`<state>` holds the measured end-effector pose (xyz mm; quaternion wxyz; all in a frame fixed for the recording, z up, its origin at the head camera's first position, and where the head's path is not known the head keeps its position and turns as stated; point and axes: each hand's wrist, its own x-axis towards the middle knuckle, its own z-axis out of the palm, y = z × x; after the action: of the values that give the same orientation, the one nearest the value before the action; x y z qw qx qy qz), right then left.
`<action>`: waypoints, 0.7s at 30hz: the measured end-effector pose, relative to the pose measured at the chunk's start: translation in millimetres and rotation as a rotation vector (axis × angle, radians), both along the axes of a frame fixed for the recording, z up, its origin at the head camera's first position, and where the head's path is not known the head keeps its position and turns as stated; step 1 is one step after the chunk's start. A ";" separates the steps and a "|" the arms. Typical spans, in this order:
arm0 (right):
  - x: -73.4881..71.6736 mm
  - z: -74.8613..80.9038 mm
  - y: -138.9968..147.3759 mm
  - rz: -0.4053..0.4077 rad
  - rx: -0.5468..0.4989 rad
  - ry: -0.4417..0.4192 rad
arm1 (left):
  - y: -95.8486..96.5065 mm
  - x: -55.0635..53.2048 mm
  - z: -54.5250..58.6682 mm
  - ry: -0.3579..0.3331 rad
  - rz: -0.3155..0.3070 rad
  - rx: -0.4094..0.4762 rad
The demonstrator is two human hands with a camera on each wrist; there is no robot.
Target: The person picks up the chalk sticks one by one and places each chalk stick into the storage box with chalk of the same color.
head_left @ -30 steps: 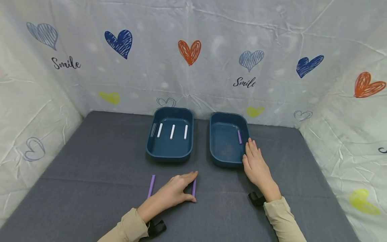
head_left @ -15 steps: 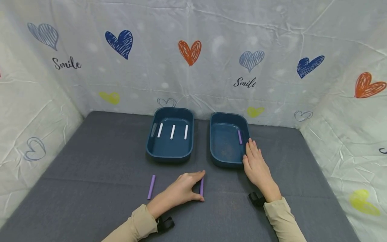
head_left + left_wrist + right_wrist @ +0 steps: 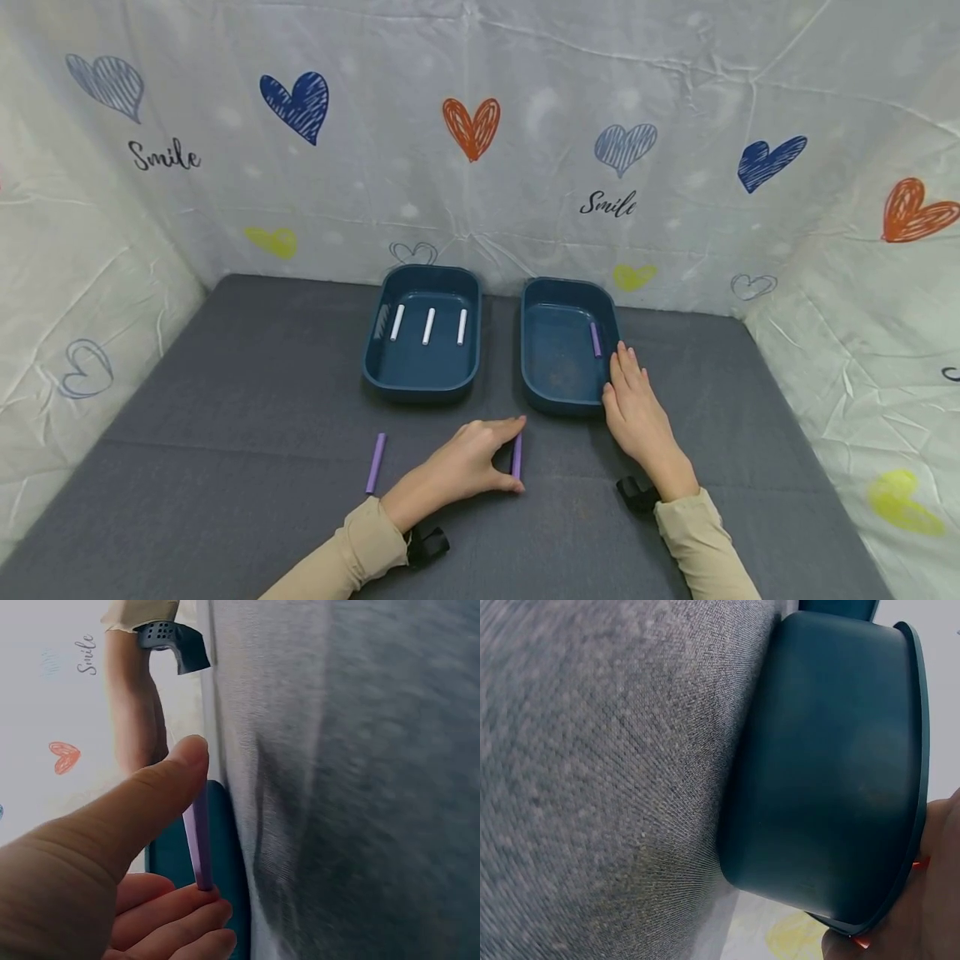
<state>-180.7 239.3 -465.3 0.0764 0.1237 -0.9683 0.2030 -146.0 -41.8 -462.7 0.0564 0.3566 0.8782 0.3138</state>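
Observation:
My left hand (image 3: 468, 458) pinches a purple chalk stick (image 3: 517, 457) end to end between thumb and fingertips, in front of the trays. In the left wrist view the purple chalk stick (image 3: 197, 844) spans the gap from thumb to fingers. My right hand (image 3: 639, 408) rests with straight fingers against the right side of the right blue tray (image 3: 562, 407). One purple chalk stick (image 3: 596, 340) lies inside that tray near its right wall. Another purple chalk stick (image 3: 376, 463) lies on the table, left of my left hand.
To the left stands a second blue tray (image 3: 420, 392) with three white chalk sticks (image 3: 428, 327) in a row. Grey cloth (image 3: 225, 417) covers the table. A white curtain (image 3: 540, 50) printed with hearts hangs behind and at the sides.
My left hand has moved to the right with the purple chalk stick, away from the one on the table, which now shows fully. My right hand has stayed against the tray.

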 end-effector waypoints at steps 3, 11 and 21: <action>-0.1 0.0 -0.5 0.001 0.000 0.001 | 3.5 0.0 2.6 0.014 -0.008 0.007; 0.2 -0.3 -0.2 0.005 -0.010 0.006 | 11.9 0.4 8.8 0.038 -0.016 0.033; -1.1 -0.2 -0.1 0.008 -0.011 0.010 | 18.6 -2.5 18.2 0.050 -0.024 0.084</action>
<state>-181.7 239.2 -465.5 0.0811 0.1283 -0.9663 0.2080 -148.5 -23.3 -444.5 0.0234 0.3768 0.8611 0.3405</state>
